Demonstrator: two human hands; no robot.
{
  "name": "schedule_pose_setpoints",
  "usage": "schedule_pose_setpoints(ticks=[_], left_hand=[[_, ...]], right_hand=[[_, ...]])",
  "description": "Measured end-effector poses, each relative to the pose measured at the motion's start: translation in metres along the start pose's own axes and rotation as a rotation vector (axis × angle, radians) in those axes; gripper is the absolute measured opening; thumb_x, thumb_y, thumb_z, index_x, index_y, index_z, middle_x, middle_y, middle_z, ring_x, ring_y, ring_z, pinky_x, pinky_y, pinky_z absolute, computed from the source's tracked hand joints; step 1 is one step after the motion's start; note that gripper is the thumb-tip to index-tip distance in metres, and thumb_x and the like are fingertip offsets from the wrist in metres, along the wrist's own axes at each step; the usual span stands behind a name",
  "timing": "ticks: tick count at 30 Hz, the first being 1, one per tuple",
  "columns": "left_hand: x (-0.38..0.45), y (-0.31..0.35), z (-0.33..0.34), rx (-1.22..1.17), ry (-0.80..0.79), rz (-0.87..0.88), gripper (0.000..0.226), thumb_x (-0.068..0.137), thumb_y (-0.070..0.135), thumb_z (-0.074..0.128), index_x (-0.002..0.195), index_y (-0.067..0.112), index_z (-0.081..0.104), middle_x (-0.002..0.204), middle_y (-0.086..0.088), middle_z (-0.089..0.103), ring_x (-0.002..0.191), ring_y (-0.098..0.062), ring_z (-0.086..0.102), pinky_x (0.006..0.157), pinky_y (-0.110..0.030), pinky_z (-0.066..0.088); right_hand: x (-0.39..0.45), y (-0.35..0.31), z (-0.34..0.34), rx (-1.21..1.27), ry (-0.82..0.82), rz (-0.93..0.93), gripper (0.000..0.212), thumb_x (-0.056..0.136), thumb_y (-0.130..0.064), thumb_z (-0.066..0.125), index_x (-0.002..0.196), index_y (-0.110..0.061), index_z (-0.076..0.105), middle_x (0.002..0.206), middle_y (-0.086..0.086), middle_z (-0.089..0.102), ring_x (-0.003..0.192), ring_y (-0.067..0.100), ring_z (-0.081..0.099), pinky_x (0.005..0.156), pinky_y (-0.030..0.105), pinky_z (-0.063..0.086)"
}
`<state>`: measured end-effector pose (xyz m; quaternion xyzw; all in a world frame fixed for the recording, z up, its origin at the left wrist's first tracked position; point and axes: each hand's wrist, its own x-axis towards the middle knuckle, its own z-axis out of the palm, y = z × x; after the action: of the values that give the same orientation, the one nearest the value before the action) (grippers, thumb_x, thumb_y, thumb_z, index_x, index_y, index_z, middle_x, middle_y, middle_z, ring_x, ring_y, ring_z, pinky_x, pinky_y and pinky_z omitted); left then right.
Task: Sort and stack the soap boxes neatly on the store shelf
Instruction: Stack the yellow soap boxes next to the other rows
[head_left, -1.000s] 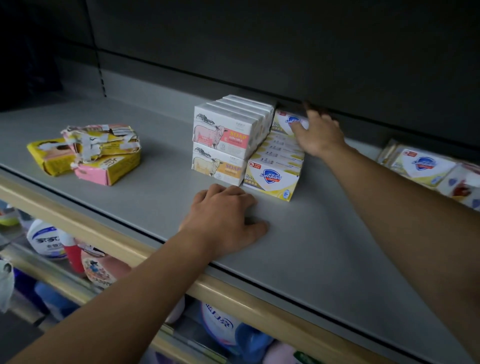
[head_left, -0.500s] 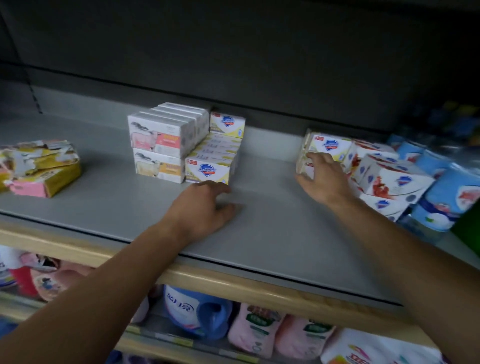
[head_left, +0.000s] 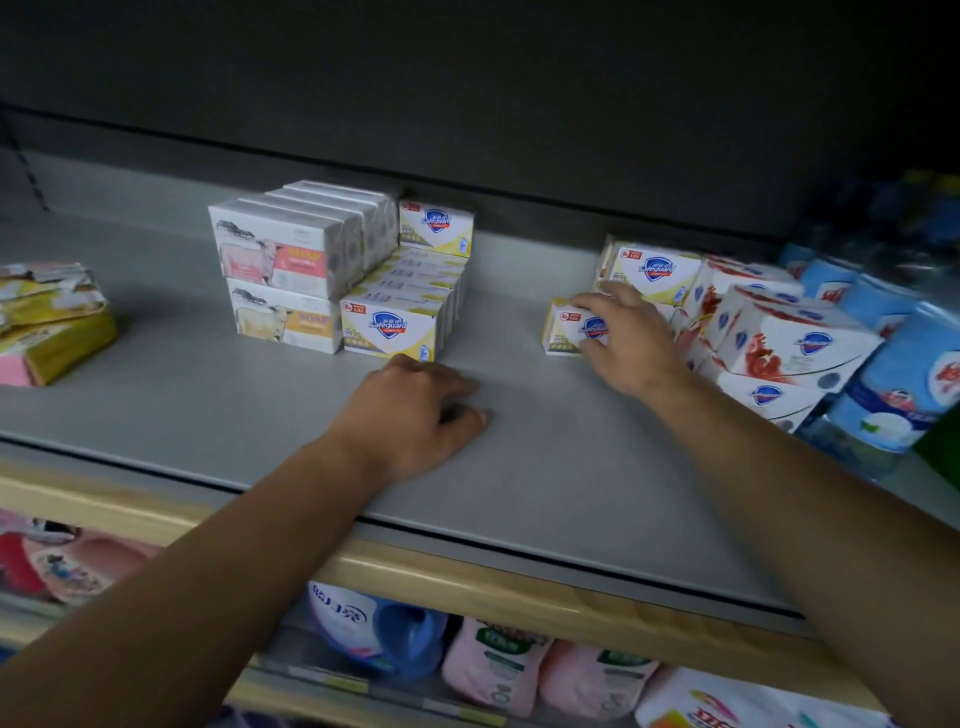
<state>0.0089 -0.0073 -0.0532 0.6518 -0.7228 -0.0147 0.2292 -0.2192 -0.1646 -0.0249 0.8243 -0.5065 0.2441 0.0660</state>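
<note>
Dim, murky light; dark upper half; soft motion blur at right edge; wide-angle bowing.

Grey shelf (head_left: 545, 467): stacked soap boxes (head_left: 332, 270) centre, yellow packets (head_left: 49, 317) left, blurred, perhaps torn.

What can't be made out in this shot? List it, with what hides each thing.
- Front of the yellow Safeguard box under the right hand: partly covered by the fingers, head view.
- Left hand fingertips: curled under on the shelf.
- Yellow soap packs: cut off by the left edge.
- Blue packs: blurred, cut by the right edge.
- Small print on the sheep soap boxes: too small.
</note>
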Motion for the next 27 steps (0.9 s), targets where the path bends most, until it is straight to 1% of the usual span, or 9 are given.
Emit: schedule_pose_setpoints(ticks=[3, 5, 9, 12, 15, 17, 20, 25, 27], left_hand=[[0.001, 0.0, -0.001, -0.005, -0.024, -0.029, 0.067, 0.076, 0.064, 0.039, 0.126, 0.028, 0.064, 0.131, 0.006, 0.063, 0.128, -0.023, 0.047, 0.106, -0.036, 0.04], [0.0, 0.002, -0.002, -0.017, -0.039, -0.039, 0.068, 0.075, 0.064, 0.039, 0.127, 0.028, 0.063, 0.131, 0.006, 0.063, 0.128, -0.023, 0.046, 0.107, -0.035, 0.039], [-0.001, 0.003, -0.006, -0.079, -0.043, -0.068, 0.065, 0.078, 0.064, 0.044, 0.129, 0.026, 0.06, 0.126, 0.0, 0.065, 0.124, -0.024, 0.051, 0.102, -0.036, 0.043], [-0.003, 0.002, -0.01, -0.353, 0.047, -0.124, 0.052, 0.087, 0.046, 0.065, 0.132, 0.022, 0.055, 0.119, 0.001, 0.066, 0.108, -0.02, 0.061, 0.094, -0.033, 0.049], [-0.008, 0.003, -0.017, -0.613, 0.111, -0.085, 0.044, 0.085, 0.028, 0.073, 0.126, 0.024, 0.057, 0.111, 0.004, 0.066, 0.095, -0.019, 0.065, 0.087, -0.033, 0.054], [-0.01, 0.004, -0.019, -0.632, 0.072, -0.021, 0.036, 0.086, 0.022, 0.074, 0.118, 0.02, 0.059, 0.107, 0.002, 0.069, 0.092, -0.022, 0.067, 0.086, -0.039, 0.055], [-0.011, 0.003, -0.022, -0.689, 0.092, -0.029, 0.027, 0.085, 0.014, 0.074, 0.108, 0.014, 0.062, 0.103, -0.008, 0.072, 0.091, -0.033, 0.069, 0.085, -0.05, 0.054], [-0.007, 0.001, -0.024, -0.814, 0.15, -0.13, 0.02, 0.089, 0.017, 0.069, 0.106, 0.006, 0.065, 0.101, -0.019, 0.072, 0.097, -0.041, 0.066, 0.089, -0.053, 0.052], [-0.007, -0.002, -0.024, -0.862, 0.164, -0.139, 0.007, 0.091, 0.019, 0.067, 0.094, 0.012, 0.067, 0.083, -0.007, 0.075, 0.076, -0.026, 0.07, 0.072, -0.035, 0.058]], right_hand=[[0.0, -0.005, -0.008, 0.035, 0.004, -0.026, 0.043, 0.09, -0.012, 0.059, 0.129, -0.031, 0.06, 0.13, 0.005, 0.057, 0.117, 0.031, 0.043, 0.103, 0.039, 0.037], [-0.005, -0.01, -0.016, 0.089, -0.025, -0.018, 0.043, 0.088, -0.01, 0.062, 0.126, -0.031, 0.063, 0.122, 0.007, 0.054, 0.114, 0.028, 0.044, 0.101, 0.036, 0.038], [-0.027, -0.033, -0.035, 0.341, -0.134, 0.001, 0.04, 0.082, -0.008, 0.071, 0.117, -0.027, 0.067, 0.116, 0.003, 0.054, 0.106, 0.015, 0.053, 0.087, 0.015, 0.036], [-0.055, -0.057, -0.043, 0.509, -0.016, -0.01, 0.033, 0.077, -0.005, 0.074, 0.104, -0.023, 0.07, 0.107, -0.002, 0.06, 0.097, 0.004, 0.054, 0.079, 0.001, 0.033], [-0.08, -0.083, -0.041, 0.674, 0.063, -0.041, 0.029, 0.073, -0.001, 0.074, 0.094, -0.021, 0.069, 0.1, -0.005, 0.061, 0.09, 0.0, 0.053, 0.083, 0.011, 0.04], [-0.091, -0.094, -0.037, 0.699, 0.086, -0.084, 0.028, 0.072, 0.0, 0.074, 0.094, -0.017, 0.07, 0.098, -0.006, 0.06, 0.09, 0.002, 0.056, 0.082, 0.012, 0.041], [-0.094, -0.096, -0.033, 0.675, 0.13, -0.145, 0.031, 0.072, -0.003, 0.075, 0.101, -0.014, 0.069, 0.104, -0.004, 0.06, 0.098, 0.006, 0.058, 0.089, 0.015, 0.042], [-0.095, -0.083, -0.024, 0.65, 0.051, -0.152, 0.079, 0.065, -0.011, 0.079, 0.137, -0.019, 0.047, 0.136, -0.002, 0.043, 0.126, 0.007, 0.044, 0.105, 0.019, 0.037], [-0.095, -0.082, -0.022, 0.698, 0.014, -0.17, 0.085, 0.068, -0.005, 0.076, 0.143, -0.026, 0.039, 0.138, -0.006, 0.039, 0.127, 0.006, 0.044, 0.104, 0.025, 0.042]])
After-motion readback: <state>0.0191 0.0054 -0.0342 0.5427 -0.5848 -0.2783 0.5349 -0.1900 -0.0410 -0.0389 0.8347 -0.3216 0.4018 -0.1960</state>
